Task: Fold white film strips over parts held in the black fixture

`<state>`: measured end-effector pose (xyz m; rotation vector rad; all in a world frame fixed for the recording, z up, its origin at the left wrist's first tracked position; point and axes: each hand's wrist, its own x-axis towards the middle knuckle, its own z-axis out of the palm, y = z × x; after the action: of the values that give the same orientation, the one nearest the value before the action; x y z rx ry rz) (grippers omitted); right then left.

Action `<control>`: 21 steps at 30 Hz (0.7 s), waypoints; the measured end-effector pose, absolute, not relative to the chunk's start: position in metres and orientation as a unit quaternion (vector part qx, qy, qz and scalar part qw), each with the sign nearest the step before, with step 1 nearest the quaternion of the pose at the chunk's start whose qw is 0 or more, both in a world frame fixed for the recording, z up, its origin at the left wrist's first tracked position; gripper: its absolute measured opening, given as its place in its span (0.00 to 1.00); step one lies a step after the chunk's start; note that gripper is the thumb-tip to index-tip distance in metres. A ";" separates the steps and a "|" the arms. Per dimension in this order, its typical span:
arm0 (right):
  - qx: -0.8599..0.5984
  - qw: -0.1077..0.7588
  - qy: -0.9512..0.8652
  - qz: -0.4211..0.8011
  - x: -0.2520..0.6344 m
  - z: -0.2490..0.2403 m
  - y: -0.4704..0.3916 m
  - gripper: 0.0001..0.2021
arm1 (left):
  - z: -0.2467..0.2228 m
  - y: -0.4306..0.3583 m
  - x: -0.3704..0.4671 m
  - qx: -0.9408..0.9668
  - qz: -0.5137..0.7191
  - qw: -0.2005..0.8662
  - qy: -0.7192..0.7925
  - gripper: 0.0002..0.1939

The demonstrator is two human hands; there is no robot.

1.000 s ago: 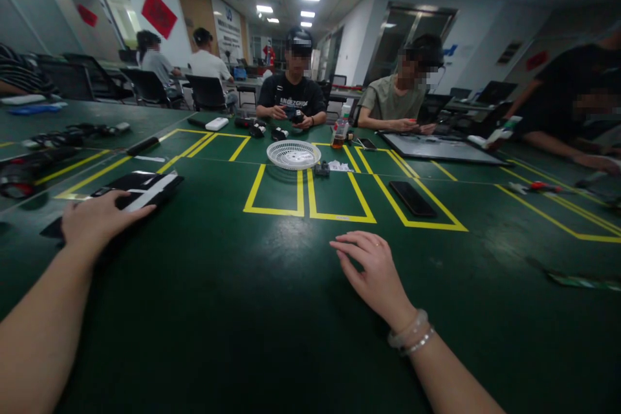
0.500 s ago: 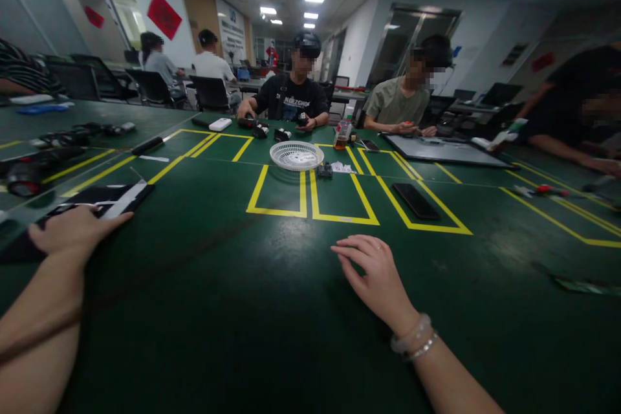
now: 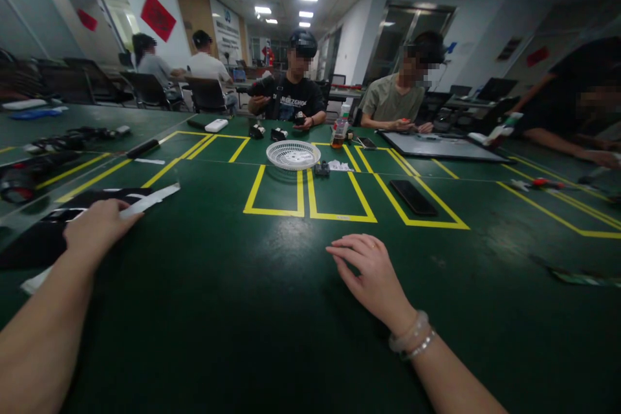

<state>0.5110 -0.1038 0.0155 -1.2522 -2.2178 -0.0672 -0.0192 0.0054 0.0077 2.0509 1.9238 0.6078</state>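
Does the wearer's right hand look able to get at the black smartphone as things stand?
Probably yes: the right hand appears to hold nothing, and only green tabletop and flat yellow tape seem to lie between it and the black smartphone.

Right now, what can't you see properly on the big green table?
Head view:
- Part of the white strip: hidden under the left hand.
- The far end of the black flat item: cut off by the left edge.
- Marks on the paper slip: too small to read.
- The green strip: blurred, and cut off by the right edge.
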 end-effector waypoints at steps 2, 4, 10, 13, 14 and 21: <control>-0.464 0.288 -0.838 -0.017 0.510 0.015 -0.104 0.12 | 0.018 0.005 0.008 0.647 0.174 0.063 0.740 0.34; -0.455 0.279 -0.846 -0.009 0.508 0.014 -0.105 0.13 | 0.025 0.005 0.043 0.673 0.148 0.071 0.722 0.33; -0.417 0.254 -0.872 0.012 0.503 0.012 -0.109 0.11 | 0.017 -0.021 0.154 0.836 0.135 0.149 0.510 0.18; -0.416 0.232 -0.878 0.043 0.498 0.013 -0.113 0.07 | 0.010 -0.043 0.189 0.889 0.138 0.151 0.410 0.13; -0.417 0.223 -0.879 0.055 0.496 0.013 -0.114 0.07 | 0.008 -0.049 0.197 0.898 0.135 0.150 0.391 0.13; -0.428 0.206 -0.872 0.115 0.497 0.008 -0.113 0.06 | 0.005 -0.052 0.199 0.923 0.139 0.113 0.341 0.19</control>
<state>0.4967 -0.1125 0.0080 -1.1924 -2.4312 0.3208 0.1985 -0.0522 0.0046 2.7083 1.0010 0.4070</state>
